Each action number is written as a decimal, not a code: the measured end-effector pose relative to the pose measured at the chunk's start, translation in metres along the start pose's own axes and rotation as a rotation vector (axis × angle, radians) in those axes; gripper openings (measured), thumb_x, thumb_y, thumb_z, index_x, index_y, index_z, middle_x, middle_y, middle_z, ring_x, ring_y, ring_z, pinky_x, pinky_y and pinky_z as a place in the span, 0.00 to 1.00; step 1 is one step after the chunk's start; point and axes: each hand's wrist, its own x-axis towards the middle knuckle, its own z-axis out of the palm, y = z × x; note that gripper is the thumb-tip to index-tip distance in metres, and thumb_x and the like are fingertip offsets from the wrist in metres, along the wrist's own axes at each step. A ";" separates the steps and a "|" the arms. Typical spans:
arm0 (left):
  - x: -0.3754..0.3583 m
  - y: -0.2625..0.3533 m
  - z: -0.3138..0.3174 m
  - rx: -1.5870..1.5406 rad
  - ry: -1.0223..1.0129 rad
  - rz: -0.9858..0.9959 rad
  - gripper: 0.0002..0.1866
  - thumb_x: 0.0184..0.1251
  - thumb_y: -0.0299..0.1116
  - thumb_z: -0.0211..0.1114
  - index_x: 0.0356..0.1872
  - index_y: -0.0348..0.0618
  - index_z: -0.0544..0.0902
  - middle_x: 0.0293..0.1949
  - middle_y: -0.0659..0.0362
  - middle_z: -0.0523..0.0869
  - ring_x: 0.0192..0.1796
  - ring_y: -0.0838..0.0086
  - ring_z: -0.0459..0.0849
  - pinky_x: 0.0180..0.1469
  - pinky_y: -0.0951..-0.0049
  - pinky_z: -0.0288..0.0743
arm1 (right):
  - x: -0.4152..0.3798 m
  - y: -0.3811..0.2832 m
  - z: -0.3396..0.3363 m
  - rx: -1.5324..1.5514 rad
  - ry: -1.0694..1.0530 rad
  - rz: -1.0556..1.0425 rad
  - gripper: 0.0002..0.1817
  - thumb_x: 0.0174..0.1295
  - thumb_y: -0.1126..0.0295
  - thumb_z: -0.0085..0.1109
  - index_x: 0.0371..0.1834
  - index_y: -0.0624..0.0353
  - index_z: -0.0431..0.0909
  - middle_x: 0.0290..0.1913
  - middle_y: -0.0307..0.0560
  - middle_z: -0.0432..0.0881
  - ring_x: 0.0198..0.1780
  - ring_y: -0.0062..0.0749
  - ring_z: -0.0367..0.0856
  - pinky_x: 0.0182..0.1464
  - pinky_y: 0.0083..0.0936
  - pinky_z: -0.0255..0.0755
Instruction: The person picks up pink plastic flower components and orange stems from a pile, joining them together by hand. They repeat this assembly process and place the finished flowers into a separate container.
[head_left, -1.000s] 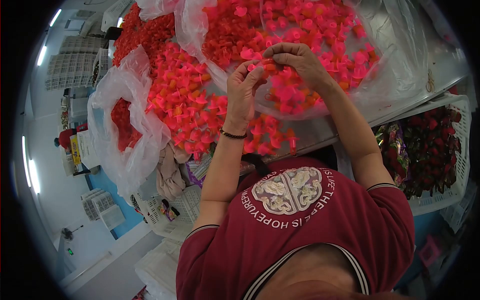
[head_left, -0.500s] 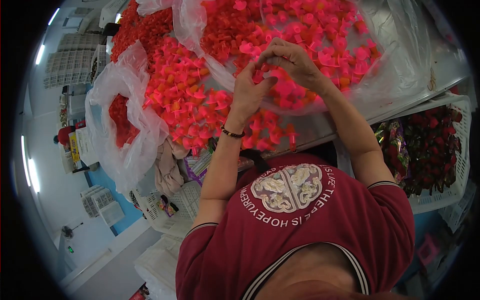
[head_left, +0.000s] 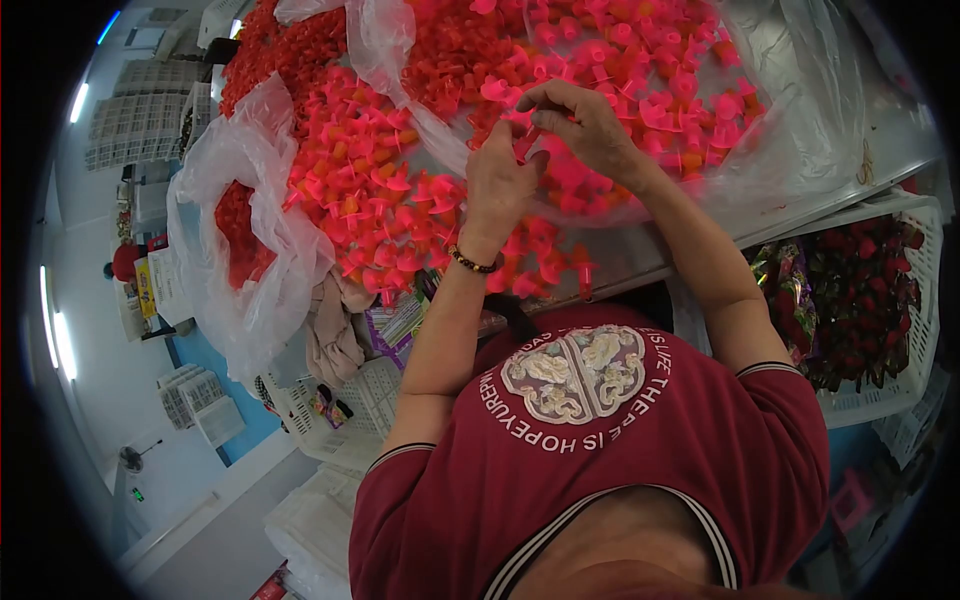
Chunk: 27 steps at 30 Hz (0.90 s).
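Note:
My left hand (head_left: 497, 183), with a beaded bracelet at its wrist, is closed, thumb and fingers around a small pink-red plastic piece (head_left: 523, 146). Just beside it my right hand (head_left: 592, 128) is curled, its fingertips at the top of that piece. The fingers partly hide what they grip. Beneath both hands spreads a pile of bright pink plastic pieces (head_left: 640, 75), each with a flared cap and short stem, some with orange parts. More such pieces (head_left: 365, 190) lie to the left of my left hand.
Smaller red pieces (head_left: 450, 60) lie at the back. Clear plastic sheeting (head_left: 800, 130) covers the table's right side. A plastic bag (head_left: 300, 250) with red pieces stands at left. White baskets (head_left: 875, 408) at right hold dark red items. A metal table edge (head_left: 640, 278) runs before me.
My left hand has turned slightly and its wrist has shifted a little to the right. The fingers of my right hand have straightened a bit. The pink-red piece between them shows more.

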 end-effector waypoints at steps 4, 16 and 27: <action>-0.001 0.005 -0.003 0.046 0.025 0.000 0.21 0.52 0.33 0.69 0.46 0.34 0.77 0.35 0.45 0.84 0.39 0.54 0.84 0.40 0.61 0.74 | -0.001 0.001 0.004 -0.017 0.042 -0.073 0.10 0.61 0.80 0.53 0.44 0.65 0.77 0.40 0.41 0.81 0.39 0.21 0.77 0.44 0.21 0.73; -0.001 0.007 -0.004 0.029 0.024 0.018 0.21 0.51 0.28 0.68 0.47 0.33 0.74 0.38 0.40 0.83 0.44 0.45 0.81 0.43 0.54 0.74 | -0.004 0.000 0.011 -0.066 0.136 -0.037 0.09 0.61 0.80 0.53 0.43 0.64 0.78 0.37 0.40 0.80 0.38 0.20 0.77 0.42 0.20 0.72; 0.004 -0.001 0.001 -0.056 0.023 0.007 0.21 0.52 0.29 0.67 0.48 0.35 0.76 0.39 0.46 0.84 0.43 0.54 0.84 0.41 0.63 0.75 | -0.003 -0.001 0.015 0.097 0.002 0.027 0.09 0.63 0.80 0.52 0.45 0.64 0.77 0.42 0.42 0.82 0.45 0.23 0.78 0.48 0.22 0.73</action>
